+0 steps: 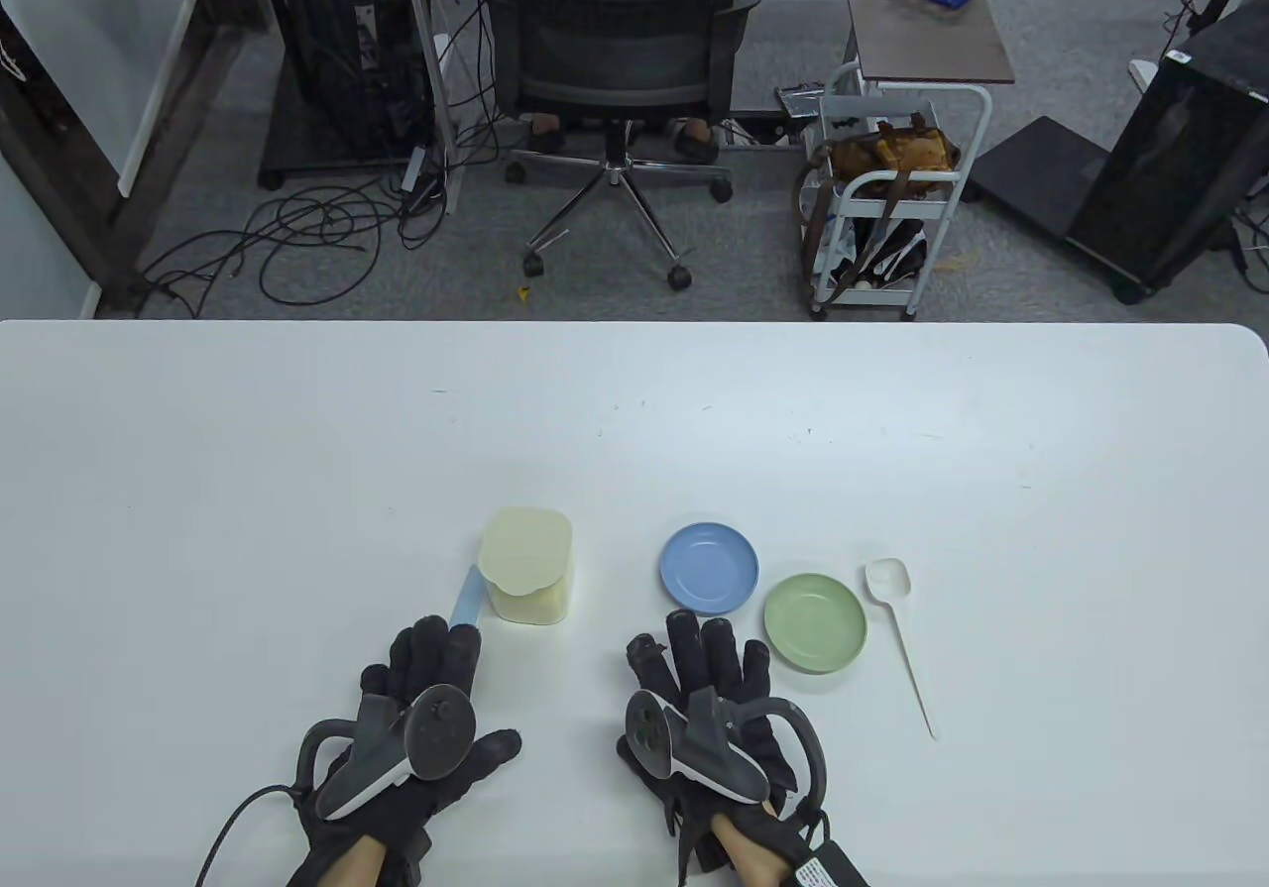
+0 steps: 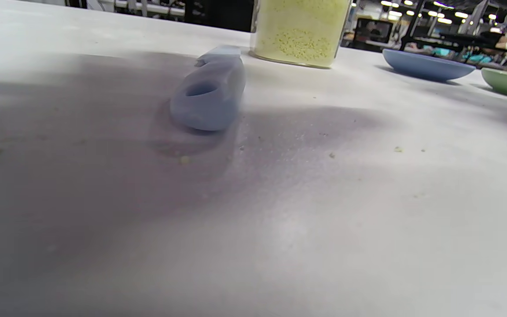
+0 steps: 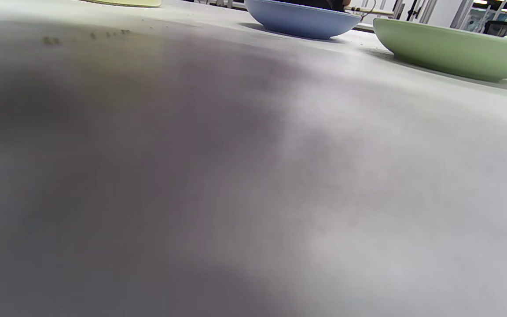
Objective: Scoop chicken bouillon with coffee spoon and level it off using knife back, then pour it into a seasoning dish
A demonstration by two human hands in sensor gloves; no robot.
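- Two gloved hands lie flat on the worktop [image 1: 892, 411], fingers straight: the left hand [image 1: 416, 719] holds nothing, its fingertips just at the knife's handle; the right hand [image 1: 709, 719] holds nothing either, near the blue dish [image 1: 709, 568].
- Bouillon jar [image 1: 527, 567] stands closed under its pale lid, yellow granules showing through the wall in the left wrist view.
- Knife [image 1: 466, 600] lies beside the jar on its left; whether the left fingertips touch the handle I cannot tell, since the tracker hides them.
- Spoon [image 1: 897, 629] lies untouched at the far right, past the green dish [image 1: 815, 622].
- Both dishes look bare.
- My reading: no step is done. Left to do: open the jar, take the spoon, scoop, level with the knife back, pour into a dish.
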